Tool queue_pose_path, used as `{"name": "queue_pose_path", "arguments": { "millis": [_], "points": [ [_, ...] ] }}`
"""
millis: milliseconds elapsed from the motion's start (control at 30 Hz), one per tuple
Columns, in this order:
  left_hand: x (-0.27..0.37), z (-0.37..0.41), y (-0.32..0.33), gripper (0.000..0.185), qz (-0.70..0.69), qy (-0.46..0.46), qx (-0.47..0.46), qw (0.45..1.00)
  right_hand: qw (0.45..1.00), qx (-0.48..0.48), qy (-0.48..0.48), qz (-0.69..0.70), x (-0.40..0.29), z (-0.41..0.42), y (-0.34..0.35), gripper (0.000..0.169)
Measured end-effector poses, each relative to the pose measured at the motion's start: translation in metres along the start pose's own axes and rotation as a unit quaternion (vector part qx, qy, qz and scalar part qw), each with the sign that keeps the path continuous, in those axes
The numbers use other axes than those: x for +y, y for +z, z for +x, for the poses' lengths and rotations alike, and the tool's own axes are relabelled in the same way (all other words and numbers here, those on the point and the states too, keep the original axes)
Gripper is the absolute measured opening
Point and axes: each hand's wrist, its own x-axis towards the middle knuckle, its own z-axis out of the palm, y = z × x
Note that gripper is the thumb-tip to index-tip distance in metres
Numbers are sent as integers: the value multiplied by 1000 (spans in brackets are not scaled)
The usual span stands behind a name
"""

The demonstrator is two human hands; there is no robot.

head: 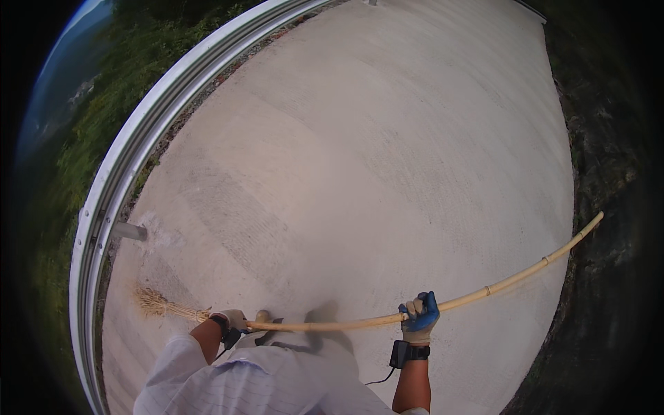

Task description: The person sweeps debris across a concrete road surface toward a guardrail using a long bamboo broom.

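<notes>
A broom with a long bamboo handle lies across the view in front of me, over a pale concrete road surface. Its straw bristles fan out at the lower left, on or just above the concrete. My left hand, in a light work glove, grips the handle close to the bristle head; the fingers are partly hidden. Gloved in blue and off-white, my right hand is closed around the middle of the handle. Beyond it the bare handle end reaches up to the right. Both wrists carry strapped black devices.
A metal guardrail curves along the left edge, with a post standing by the concrete. Green vegetation grows beyond it. Dark, rough ground borders the right side, below the handle's far end.
</notes>
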Motion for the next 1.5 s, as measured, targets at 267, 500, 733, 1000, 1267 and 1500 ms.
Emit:
{"name": "queue_pose_path", "arguments": {
  "millis": [267, 500, 733, 1000, 1267, 1500],
  "points": [
    [12, -10, 39, 41, -131, -64, 63, 987, 987, -105, 102, -71, 2, 78, 112, 35],
    [11, 70, -12, 33, -139, 24, 113, 983, 984, -137, 45, -106, -10, 126, 161, 32],
    [40, 69, -199, 40, -5, 131, 162, 978, 995, 4, -93, -38, -34, 99, 175, 30],
    [84, 32, -339, 27, 85, 150, 354, 919, 978, 134, -155, 42, -34, 86, 155, 28],
    [103, 44, -365, 32, 142, 121, 310, 932, 986, 71, -150, -2, -39, 139, 96, 20],
    [129, 55, -342, 52, 58, 85, 207, 973, 993, 80, -81, 39, -80, 245, 153, 28]
  ]
}}
